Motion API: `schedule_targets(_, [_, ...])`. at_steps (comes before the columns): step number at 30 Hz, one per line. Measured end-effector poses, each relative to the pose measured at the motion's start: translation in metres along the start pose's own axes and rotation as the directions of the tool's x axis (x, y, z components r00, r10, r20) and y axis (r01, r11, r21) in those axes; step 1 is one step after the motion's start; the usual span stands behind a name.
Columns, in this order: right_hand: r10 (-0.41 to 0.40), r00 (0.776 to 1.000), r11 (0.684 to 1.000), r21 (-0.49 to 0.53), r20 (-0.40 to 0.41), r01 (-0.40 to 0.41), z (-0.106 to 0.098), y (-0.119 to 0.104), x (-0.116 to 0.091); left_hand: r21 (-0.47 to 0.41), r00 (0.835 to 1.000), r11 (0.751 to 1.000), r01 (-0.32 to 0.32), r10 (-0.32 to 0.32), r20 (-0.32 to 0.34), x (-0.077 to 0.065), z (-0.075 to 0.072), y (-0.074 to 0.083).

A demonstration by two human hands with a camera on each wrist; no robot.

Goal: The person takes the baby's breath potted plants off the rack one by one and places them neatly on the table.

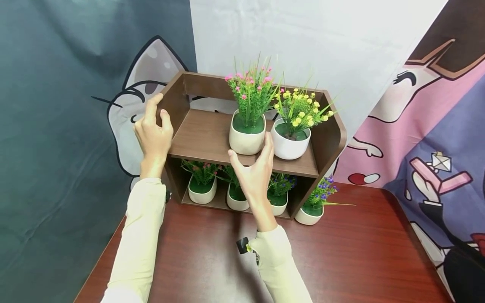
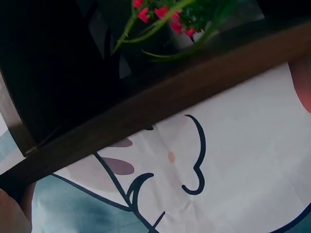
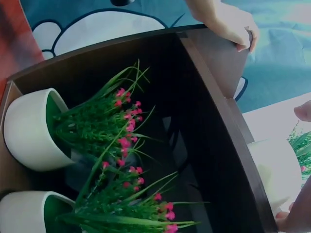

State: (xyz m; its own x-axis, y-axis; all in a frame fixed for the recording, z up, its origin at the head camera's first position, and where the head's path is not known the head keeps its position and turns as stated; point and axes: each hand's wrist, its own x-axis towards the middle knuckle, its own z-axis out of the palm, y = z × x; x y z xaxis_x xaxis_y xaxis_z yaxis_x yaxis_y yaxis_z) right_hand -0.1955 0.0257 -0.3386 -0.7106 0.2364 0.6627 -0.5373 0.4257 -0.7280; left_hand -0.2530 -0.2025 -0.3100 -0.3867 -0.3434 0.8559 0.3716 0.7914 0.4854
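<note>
My right hand (image 1: 254,176) is at the front of a cream pot with pink flowers (image 1: 247,136) on the upper shelf. Its thumb and index finger are spread, one toward each side of the pot. In the right wrist view, a gap shows between the thumb (image 3: 303,111) and the pot (image 3: 274,170), while other fingertips lie right at the pot's edge. My left hand (image 1: 153,132) grips the left side panel of the brown wooden shelf (image 1: 204,130). In the right wrist view its fingers curl over the panel's edge.
A white pot with yellow flowers (image 1: 291,143) stands just right of the pink one. Several potted flowers, including a cream pot (image 1: 202,193), sit on the lower level. A blue-flowered pot (image 1: 310,214) stands on the reddish table (image 1: 360,244), outside the shelf's right side.
</note>
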Motion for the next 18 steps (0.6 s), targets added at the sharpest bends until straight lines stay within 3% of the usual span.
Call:
schedule_targets(10, [0.114, 0.992, 0.963, -0.238, -0.057, -0.124, 0.024, -0.001, 0.013, -0.006, 1.0, 1.0, -0.017, 0.017, 0.009, 0.0, 0.001, -0.003])
schedule_targets(18, [0.179, 0.979, 0.944, -0.263, -0.097, -0.199, 0.033, 0.002, 0.024, -0.011, 1.0, 1.0, -0.013, 0.013, 0.004, -0.001, 0.003, -0.004])
